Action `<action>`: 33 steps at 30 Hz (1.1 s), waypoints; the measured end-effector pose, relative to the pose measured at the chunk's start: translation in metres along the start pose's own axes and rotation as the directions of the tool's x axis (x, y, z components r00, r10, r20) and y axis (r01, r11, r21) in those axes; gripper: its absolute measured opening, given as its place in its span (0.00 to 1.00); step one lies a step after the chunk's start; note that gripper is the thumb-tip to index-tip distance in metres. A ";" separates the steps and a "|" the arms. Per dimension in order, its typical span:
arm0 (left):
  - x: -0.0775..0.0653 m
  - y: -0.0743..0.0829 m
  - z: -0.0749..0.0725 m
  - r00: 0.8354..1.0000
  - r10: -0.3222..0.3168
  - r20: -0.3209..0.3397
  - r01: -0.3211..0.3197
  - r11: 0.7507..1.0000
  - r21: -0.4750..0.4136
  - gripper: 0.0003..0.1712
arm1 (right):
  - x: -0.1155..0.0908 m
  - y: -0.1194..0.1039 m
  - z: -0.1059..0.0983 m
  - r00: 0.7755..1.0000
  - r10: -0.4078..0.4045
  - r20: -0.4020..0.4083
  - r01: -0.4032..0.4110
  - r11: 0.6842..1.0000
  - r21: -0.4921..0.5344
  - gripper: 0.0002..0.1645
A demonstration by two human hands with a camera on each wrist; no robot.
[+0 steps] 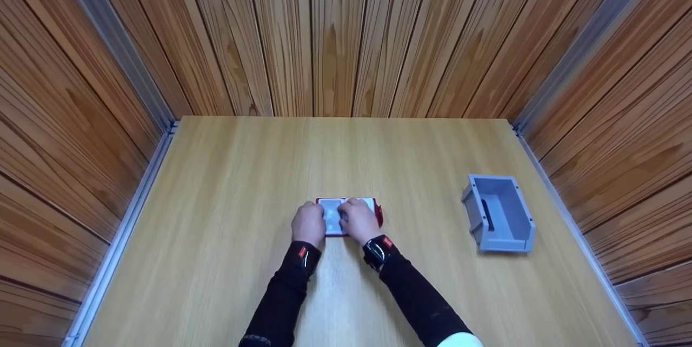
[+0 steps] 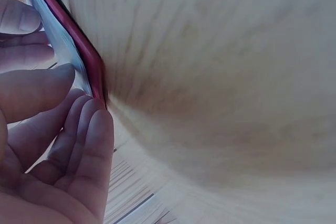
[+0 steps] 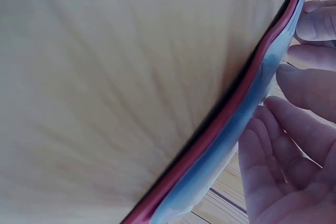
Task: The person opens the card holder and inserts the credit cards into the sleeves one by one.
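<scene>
A flat red-covered booklet-like thing [image 1: 331, 218] with thin pale bluish leaves lies open on the table, in front of both hands. Its red cover [image 2: 90, 59] shows as a rim below the leaves, and a red flap sticks out at its right end in the head view. My left hand [image 1: 308, 224] holds its left end, thumb over the leaves and fingertips at the cover's edge. Bent over the middle of the leaves, my right hand [image 1: 360, 221] pinches at them with thumb and fingers [image 3: 254, 145]. What lies under the right palm is hidden.
A grey-blue open-fronted plastic bin [image 1: 500, 217] stands on the right side of the wooden table [image 1: 227, 174]. A dark slot shows in the bin's left wall. Wood-panelled walls [image 1: 335, 39] with grey metal corner strips enclose the table at the back and both sides.
</scene>
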State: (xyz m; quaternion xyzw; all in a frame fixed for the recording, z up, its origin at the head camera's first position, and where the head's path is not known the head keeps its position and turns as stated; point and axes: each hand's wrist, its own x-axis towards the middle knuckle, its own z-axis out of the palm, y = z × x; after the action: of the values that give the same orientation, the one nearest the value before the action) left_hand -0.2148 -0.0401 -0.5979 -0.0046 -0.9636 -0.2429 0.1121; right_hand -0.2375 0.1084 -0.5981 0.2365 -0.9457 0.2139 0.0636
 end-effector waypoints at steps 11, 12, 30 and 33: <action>0.000 -0.002 0.002 1.000 0.015 -0.024 -0.016 1.000 -0.010 0.09 | -0.001 0.001 -0.005 1.000 0.012 0.026 -0.014 0.998 0.058 0.15; 0.000 -0.003 0.002 1.000 0.011 -0.023 -0.012 1.000 -0.011 0.09 | -0.001 0.002 -0.007 1.000 0.016 0.026 -0.017 0.997 0.069 0.15; 0.000 -0.002 0.001 1.000 -0.016 -0.027 0.014 0.998 -0.055 0.09 | -0.036 0.066 -0.102 0.947 0.239 -0.216 -0.171 0.941 0.292 0.16; 0.000 -0.003 0.002 0.999 -0.002 -0.032 0.000 0.998 -0.058 0.09 | -0.049 0.084 -0.123 0.929 0.269 -0.255 -0.192 0.938 0.287 0.17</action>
State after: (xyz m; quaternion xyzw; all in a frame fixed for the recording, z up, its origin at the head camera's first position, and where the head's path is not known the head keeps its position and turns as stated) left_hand -0.2150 -0.0416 -0.6008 -0.0034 -0.9542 -0.2708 0.1270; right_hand -0.2322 0.2490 -0.5295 0.0952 -0.9115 0.3731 0.1444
